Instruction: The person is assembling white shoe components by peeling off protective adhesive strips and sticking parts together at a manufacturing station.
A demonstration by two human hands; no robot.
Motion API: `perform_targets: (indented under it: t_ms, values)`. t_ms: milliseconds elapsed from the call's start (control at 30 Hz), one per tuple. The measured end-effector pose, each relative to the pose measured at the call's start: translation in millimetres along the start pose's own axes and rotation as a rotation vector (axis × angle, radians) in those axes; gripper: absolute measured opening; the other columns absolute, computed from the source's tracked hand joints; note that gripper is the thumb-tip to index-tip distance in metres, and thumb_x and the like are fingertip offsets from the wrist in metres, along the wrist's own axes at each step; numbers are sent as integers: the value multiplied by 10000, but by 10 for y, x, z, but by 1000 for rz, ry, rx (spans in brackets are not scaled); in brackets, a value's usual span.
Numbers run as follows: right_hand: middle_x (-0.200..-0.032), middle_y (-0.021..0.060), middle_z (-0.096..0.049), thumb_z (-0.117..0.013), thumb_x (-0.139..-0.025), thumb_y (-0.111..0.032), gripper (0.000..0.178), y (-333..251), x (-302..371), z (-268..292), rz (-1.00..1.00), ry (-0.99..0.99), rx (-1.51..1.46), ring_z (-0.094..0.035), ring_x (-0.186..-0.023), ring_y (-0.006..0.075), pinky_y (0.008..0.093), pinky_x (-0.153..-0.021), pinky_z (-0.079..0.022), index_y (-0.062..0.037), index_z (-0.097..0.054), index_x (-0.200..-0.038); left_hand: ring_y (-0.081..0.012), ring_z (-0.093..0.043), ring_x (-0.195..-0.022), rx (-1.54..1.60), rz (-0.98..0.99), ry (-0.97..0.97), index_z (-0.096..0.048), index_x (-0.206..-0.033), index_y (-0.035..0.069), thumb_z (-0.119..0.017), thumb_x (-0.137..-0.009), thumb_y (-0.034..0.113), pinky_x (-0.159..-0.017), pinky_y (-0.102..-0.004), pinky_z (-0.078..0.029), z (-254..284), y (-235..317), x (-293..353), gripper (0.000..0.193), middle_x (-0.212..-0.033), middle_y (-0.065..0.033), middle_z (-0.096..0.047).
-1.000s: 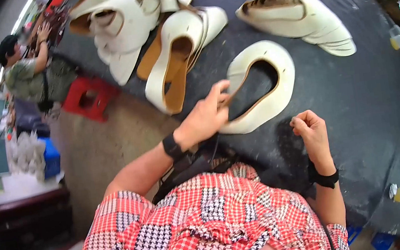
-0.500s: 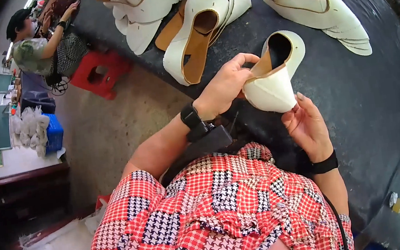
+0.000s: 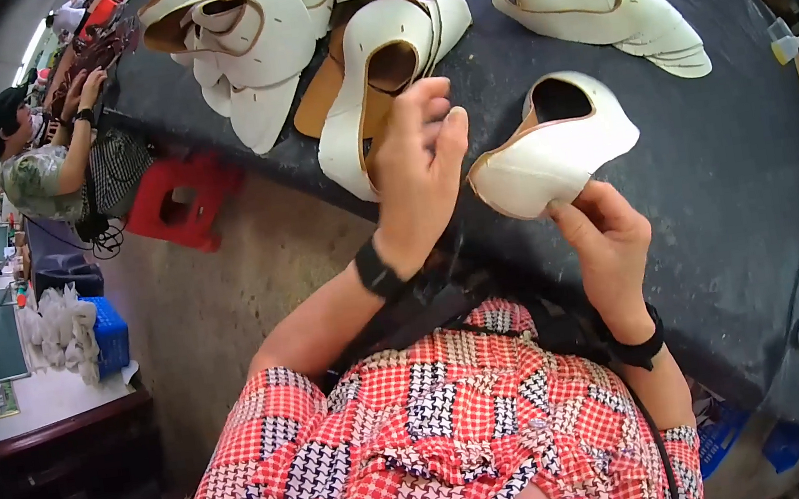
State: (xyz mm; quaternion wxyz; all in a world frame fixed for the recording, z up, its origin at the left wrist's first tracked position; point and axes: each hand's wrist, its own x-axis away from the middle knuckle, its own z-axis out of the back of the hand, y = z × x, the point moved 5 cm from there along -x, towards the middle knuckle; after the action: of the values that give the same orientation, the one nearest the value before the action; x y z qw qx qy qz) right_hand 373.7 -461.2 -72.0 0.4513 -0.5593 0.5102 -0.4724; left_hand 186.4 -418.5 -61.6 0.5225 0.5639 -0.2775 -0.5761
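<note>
My right hand [image 3: 605, 238] holds a white shoe upper [image 3: 558, 148] from below, lifted over the dark worktable [image 3: 732, 165]. The upper's opening faces up and shows a tan edge. My left hand [image 3: 419, 166] is raised at the upper's left end with its fingers bunched together. Its edge touches or nearly touches the upper, and whether it grips it is hidden behind the hand. Both wrists wear black bands.
More white uppers lie on the table: a pile [image 3: 255, 36] at the far left, one with tan lining [image 3: 377, 81] and a stack [image 3: 610, 5] at the far right. Another person [image 3: 56, 168] works at the left beside a red stool [image 3: 181, 197]. A blue basket [image 3: 108, 333] stands lower left.
The upper was lifted off the table and turned, and now rests in my right hand. My left hand has shifted from gripping its rim to the left end.
</note>
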Motion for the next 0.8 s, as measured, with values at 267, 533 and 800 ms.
perform_targets:
  t_ms: [267, 533, 800]
  values:
    - [-640, 65, -536, -650, -734, -21, 127, -226, 28, -244, 378, -9, 519, -501, -547, 131, 255, -524, -411, -7, -607, -852, -234, -597, -729, -520, -707, -427, -594, -946, -6, -634, -672, 59, -629, -299, -501, -127, 739, 273, 284, -820, -109, -627]
    - [-642, 73, -504, -632, -741, -10, 133, -123, -14, -218, 397, -185, 528, -488, -545, 146, 256, -523, -402, 3, -597, -869, -228, -592, -667, -634, -715, -392, -591, -908, -19, -611, -678, 40, -585, -299, -500, -213, 627, 422, 239, -755, -107, -618]
    - [-752, 19, -595, -565, -789, 8, 91, 123, -131, 191, -122, -60, -257, -524, -665, 73, 206, -624, -414, 16, -612, -867, -102, -569, -665, 5, 52, 88, -607, -819, -35, -518, -836, 43, -579, -232, -474, -19, 414, 342, 120, -815, -86, -639]
